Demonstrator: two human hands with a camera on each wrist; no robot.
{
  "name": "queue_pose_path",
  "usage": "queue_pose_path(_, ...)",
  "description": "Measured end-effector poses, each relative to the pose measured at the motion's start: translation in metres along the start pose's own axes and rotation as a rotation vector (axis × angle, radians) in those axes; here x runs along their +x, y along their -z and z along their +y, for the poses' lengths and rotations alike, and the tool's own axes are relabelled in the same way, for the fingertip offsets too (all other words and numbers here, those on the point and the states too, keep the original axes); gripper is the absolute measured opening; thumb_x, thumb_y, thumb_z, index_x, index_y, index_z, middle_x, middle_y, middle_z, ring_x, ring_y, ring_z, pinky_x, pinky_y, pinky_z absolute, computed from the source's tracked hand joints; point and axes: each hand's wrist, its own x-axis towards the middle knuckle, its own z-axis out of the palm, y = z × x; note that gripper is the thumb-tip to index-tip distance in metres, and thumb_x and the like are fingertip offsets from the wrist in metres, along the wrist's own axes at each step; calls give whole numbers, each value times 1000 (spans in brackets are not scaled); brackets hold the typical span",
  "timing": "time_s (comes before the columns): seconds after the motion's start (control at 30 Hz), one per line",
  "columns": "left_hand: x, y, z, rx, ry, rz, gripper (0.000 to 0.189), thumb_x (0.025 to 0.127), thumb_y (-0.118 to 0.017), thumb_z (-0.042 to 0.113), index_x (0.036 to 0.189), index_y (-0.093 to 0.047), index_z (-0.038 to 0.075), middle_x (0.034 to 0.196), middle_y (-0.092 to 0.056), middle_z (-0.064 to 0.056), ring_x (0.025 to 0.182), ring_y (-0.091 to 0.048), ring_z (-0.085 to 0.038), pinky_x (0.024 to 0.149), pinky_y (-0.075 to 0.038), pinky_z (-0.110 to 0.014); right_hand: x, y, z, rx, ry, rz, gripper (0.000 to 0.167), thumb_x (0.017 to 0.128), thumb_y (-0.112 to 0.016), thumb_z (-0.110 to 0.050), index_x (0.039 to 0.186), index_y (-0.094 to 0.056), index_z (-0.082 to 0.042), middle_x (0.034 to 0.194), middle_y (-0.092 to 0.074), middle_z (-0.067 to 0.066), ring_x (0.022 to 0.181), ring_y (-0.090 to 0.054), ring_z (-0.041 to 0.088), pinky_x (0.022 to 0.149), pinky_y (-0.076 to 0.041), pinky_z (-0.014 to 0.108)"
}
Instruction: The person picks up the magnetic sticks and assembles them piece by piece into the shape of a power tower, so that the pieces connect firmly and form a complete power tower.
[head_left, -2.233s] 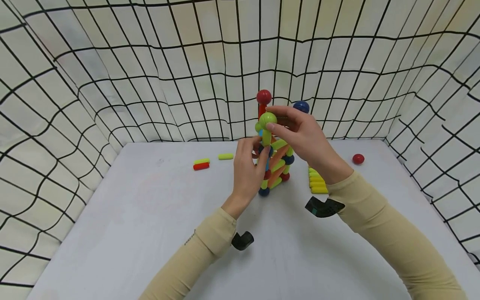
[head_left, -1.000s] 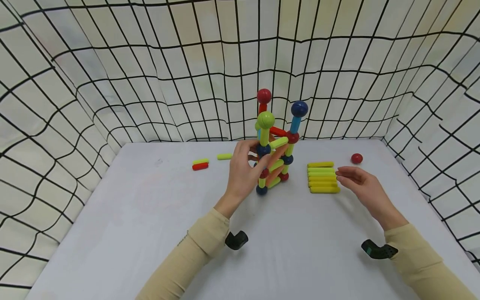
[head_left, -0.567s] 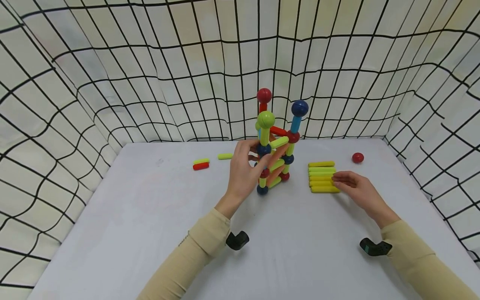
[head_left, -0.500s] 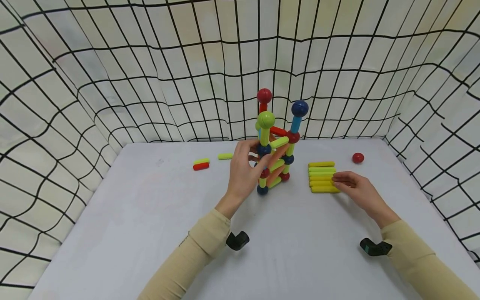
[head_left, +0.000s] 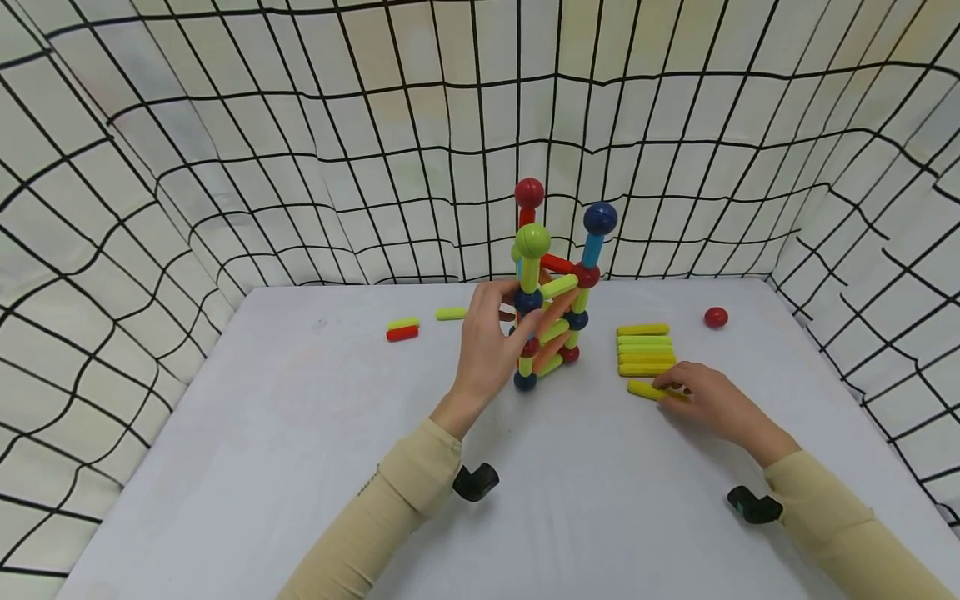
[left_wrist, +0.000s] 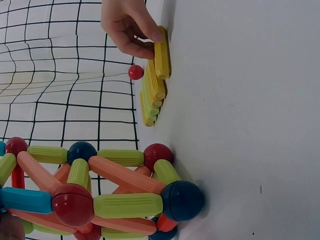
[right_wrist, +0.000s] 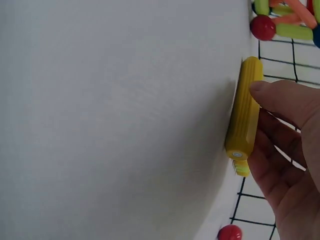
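A tower point(head_left: 555, 331) of magnetic rods and balls stands on the white table, in red, dark blue, lime, light blue and orange. My left hand point(head_left: 486, 337) grips its upper near corner, thumb and fingers around the dark blue ball point(head_left: 528, 300); part of the grip is hidden behind the tower. To the right, my right hand point(head_left: 716, 407) pinches a yellow magnetic rod point(head_left: 642, 389), just in front of a row of rods point(head_left: 645, 354). The right wrist view shows the thumb on this yellow rod point(right_wrist: 243, 110), with fingers on its other side.
A red ball point(head_left: 716, 317) lies at the back right. Two lime rods point(head_left: 452, 313) and a red rod point(head_left: 402, 333) lie left of the tower. Black netting point(head_left: 480, 152) over white cloth encloses the table point(head_left: 300, 433) at the back and sides.
My right hand left the lime ball atop the tower, went to the rods at right, and drew the front yellow rod off the row towards me. My left hand stays on the tower.
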Motion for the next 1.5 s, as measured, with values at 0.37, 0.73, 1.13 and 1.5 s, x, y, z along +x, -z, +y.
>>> queue_pose_path(0.37,0,-1,3,-3,-6,-1,37,91,-71,12,120,-54,-3,110,-53,-14,98,-54,-22,77,-55,-33,7,2,-21,-83,47,-7,30,86,-75,-10,115,-67,-6,106,-68,6,94,-63,23,84,-55,42)
queue_pose_path(0.73,-8,-17,21,37,74,14,41,89,-74,18,117,-51,-2,108,-48,-13,93,-52,-26,71,-53,-39,20,47,-95,696,-269,245,59,94,-61,-48,140,-47,-13,130,-55,8,113,-56,21,87,-49,17)
queue_pose_path(1.13,-10,-21,25,90,69,12,43,89,-73,24,117,-50,0,107,-47,-11,95,-50,-25,70,-46,-25,54,60,-134,864,-162,321,55,95,-63,-40,137,-49,-9,123,-58,10,111,-61,20,89,-52,23)
queue_pose_path(1.5,-12,-20,25,66,52,16,36,93,-69,22,116,-52,1,106,-47,-11,90,-49,-23,69,-46,-25,78,57,-147,978,-99,363,52,96,-63,-31,137,-47,-2,125,-58,13,113,-61,23,92,-51,27)
